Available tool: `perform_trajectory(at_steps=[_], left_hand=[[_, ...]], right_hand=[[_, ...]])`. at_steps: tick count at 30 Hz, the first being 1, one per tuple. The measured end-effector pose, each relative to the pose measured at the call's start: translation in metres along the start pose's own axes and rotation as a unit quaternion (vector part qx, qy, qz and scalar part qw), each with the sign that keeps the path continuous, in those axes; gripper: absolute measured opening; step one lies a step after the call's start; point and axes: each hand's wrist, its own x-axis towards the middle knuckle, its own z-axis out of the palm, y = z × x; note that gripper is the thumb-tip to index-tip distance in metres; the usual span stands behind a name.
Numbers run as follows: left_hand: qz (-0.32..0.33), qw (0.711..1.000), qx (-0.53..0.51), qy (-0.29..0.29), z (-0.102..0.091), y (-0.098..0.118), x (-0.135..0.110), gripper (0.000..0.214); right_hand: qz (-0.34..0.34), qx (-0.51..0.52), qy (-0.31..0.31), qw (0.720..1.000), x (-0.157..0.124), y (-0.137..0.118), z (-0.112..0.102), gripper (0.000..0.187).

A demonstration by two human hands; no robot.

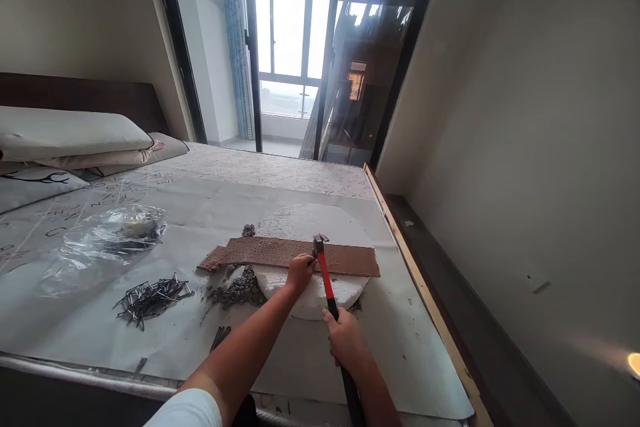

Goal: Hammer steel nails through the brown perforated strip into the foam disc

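Note:
My right hand [347,340] is closed round the black grip of a claw hammer [325,273] with a red shaft. The hammer's head is over a brown board [355,260], right by the fingertips of my left hand [300,273]. Those fingers are pinched together at the board; what they hold is too small and hidden to make out. Many small holes dot the board's left part. It lies across a round white foam block [310,297], its left end overlapping another brown piece [213,258].
Loose nails [153,298] form a pile at left, with a few more [220,337] near my left forearm. Grey crumbs [240,290] lie beside the foam. A clear plastic bag [110,240] and pillows [75,130] are further left. A wooden strip [415,257] edges the bed's right side.

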Motion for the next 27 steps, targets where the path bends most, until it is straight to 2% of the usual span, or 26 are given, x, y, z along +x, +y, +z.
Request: perform_trajectory(at_steps=[5,9,14,18,23,27], left_hand=[[0.009,1.000,0.001,-0.002,0.000,-0.001,0.000,0.017],[0.007,1.000,0.005,-0.002,0.001,-0.001,-0.001,0.018],[0.008,1.000,-0.010,-0.005,0.002,-0.002,-0.003,0.018],[-0.005,1.000,0.023,-0.019,0.002,-0.001,-0.003,0.018],[-0.004,1.000,0.019,-0.019,0.003,0.000,-0.004,0.018],[-0.017,1.000,0.008,-0.019,0.003,-0.001,-0.006,0.016]], right_hand=[[-0.049,-0.039,0.038,0.997,-0.001,0.001,0.001,0.025],[0.005,-0.043,0.007,0.999,0.001,0.006,0.003,0.024],[-0.034,-0.020,0.013,0.999,0.003,0.009,0.004,0.028],[0.041,-0.016,-0.024,0.999,0.003,0.009,0.006,0.024],[-0.022,0.013,0.003,1.000,0.001,0.012,0.005,0.029],[0.037,-0.002,-0.010,0.999,0.004,0.016,0.005,0.029]])
